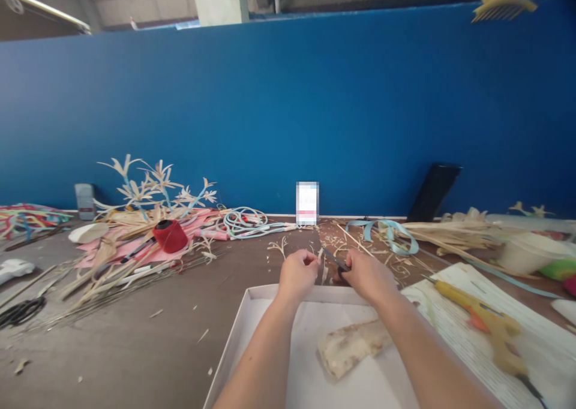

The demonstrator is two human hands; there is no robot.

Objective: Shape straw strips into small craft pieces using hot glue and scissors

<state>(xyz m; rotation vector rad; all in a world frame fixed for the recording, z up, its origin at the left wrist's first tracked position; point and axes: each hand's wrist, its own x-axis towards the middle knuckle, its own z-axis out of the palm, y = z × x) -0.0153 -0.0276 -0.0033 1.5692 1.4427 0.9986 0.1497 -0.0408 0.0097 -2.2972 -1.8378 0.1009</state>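
Note:
My right hand is closed around the black handles of a pair of scissors, whose dark blades point up and left. Just left of the blades, my left hand is pinched shut, and a thin pale strip shows at its fingertips. Both hands are over the far rim of a white box lid. Inside the lid, beneath my right forearm, lies a flat, pale, brown-stained piece, partly hidden by the arm. Pale shavings are scattered beyond my hands.
At left stand pale strip flowers beside a red thread spool and black-handled scissors. A phone leans on the blue partition. Light-blue ribbon, a yellow glue gun on paper and a white bowl are at right.

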